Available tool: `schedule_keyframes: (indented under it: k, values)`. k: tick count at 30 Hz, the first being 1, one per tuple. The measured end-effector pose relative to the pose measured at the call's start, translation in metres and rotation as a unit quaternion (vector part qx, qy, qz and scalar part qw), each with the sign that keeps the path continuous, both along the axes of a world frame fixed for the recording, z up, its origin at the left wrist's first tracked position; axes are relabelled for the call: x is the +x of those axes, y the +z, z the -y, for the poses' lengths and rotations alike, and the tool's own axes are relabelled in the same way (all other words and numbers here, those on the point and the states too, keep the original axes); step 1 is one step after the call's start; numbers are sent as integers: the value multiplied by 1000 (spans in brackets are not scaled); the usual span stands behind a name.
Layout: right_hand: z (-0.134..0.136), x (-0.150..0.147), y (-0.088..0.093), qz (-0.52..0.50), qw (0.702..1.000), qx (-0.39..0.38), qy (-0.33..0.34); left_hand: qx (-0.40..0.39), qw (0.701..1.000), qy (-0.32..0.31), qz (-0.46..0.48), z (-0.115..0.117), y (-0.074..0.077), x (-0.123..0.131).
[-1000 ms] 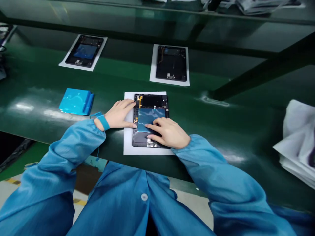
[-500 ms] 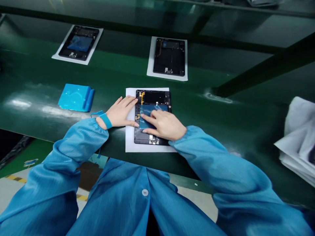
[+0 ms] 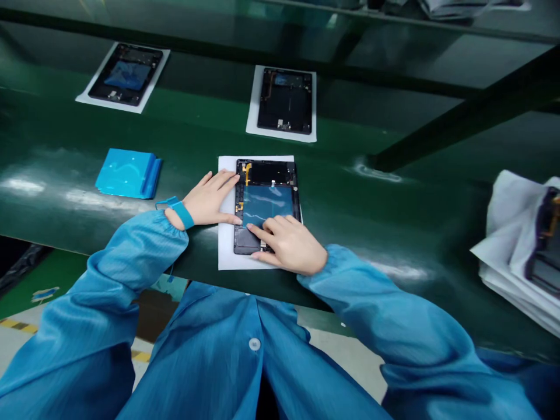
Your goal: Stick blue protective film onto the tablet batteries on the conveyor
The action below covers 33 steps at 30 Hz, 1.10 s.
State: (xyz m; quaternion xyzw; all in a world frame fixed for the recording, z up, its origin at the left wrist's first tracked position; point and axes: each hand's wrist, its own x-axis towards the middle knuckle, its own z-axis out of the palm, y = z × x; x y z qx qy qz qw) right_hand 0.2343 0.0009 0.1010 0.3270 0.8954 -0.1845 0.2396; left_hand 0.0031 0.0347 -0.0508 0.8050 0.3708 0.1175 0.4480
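Observation:
An opened tablet (image 3: 245, 240) lies flat on a white sheet (image 3: 226, 259) in front of me, its inner parts showing. A blue film-covered battery (image 3: 266, 201) fills the middle of its housing. My left hand (image 3: 207, 198) is open, with spread fingertips and thumb on the tablet's left edge; a blue wrist strap (image 3: 181, 212) circles that wrist. My right hand (image 3: 291, 242) holds nothing. Its index finger is stretched to the battery's lower left corner, thumb apart and the other fingers bent; it hides the tablet's lower right part.
A stack of blue pads (image 3: 126, 173) sits to the left on the green table (image 3: 192, 131). Farther back, two more opened tablets (image 3: 126, 76) (image 3: 286, 102) rest on white sheets. At the right are piled white sheets (image 3: 503, 233) with a dark device on top, near a slanted dark post (image 3: 420, 140).
My right hand has slid down toward me, from the battery's middle to its lower edge, uncovering more blue film. My left hand stays at the tablet's edge. The view has shifted slightly right.

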Motion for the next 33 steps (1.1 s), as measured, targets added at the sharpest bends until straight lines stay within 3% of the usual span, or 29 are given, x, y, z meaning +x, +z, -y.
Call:
schedule_keyframes:
  k: [7, 10, 15, 19, 23, 27, 33]
  values:
    - [-33, 45, -10, 77, 980, 110, -145, -5, 1000, -1, -14, -4, 5, 0]
    - [-31, 57, -3, 55, 987, 98, -116, -1, 1000, -6, -20, -4, 5, 1]
    - [1, 66, 24, -4, 998, 41, -52, 8, 999, -20, -41, -6, 12, -2]
    - [3, 72, 20, -12, 995, 38, -95, -6, 993, -26, -116, -30, 32, 5]
    - [-19, 64, -1, 22, 979, 69, -189, 14, 982, 48, -182, -68, 45, 36]
    - [-32, 49, -14, 30, 965, 103, -240, 54, 979, 91, -177, -95, 39, 74]
    - [-19, 44, -18, 3, 945, 136, -297, 45, 986, 34, -159, -114, 17, 88]
